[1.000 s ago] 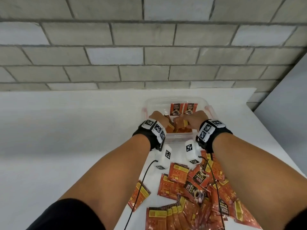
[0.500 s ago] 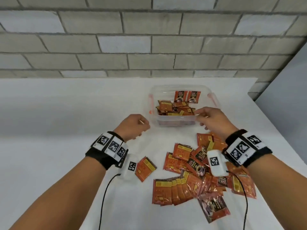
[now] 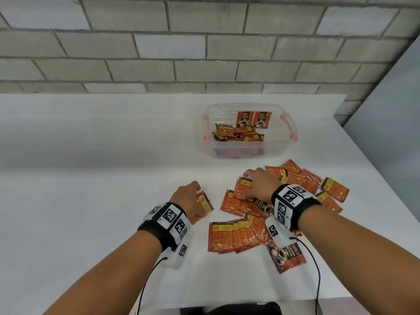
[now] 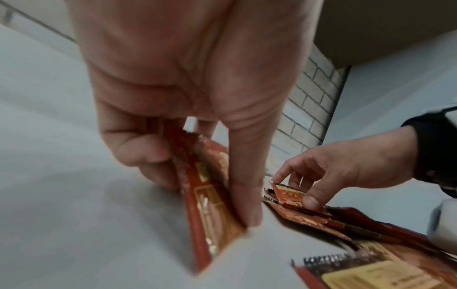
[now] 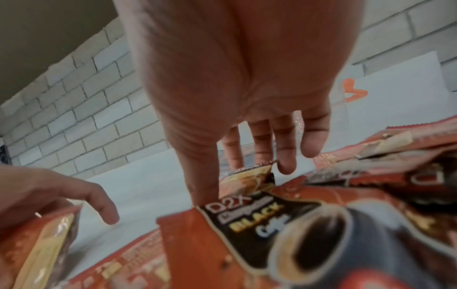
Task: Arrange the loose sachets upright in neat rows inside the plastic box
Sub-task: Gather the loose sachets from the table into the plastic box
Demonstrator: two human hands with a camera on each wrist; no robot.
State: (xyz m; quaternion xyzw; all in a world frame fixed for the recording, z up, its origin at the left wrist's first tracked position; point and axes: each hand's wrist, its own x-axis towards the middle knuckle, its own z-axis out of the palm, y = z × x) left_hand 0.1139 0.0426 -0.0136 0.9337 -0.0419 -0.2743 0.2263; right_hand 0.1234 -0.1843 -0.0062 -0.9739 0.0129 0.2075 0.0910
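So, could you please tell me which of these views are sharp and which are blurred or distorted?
Head view: mostly sharp, even light, the brick wall bowed by the wide lens. Left wrist view: the left hand and its pinched sachet are smeared; the right hand is clearer. Right wrist view: soft throughout, though the near sachet's print stays legible.
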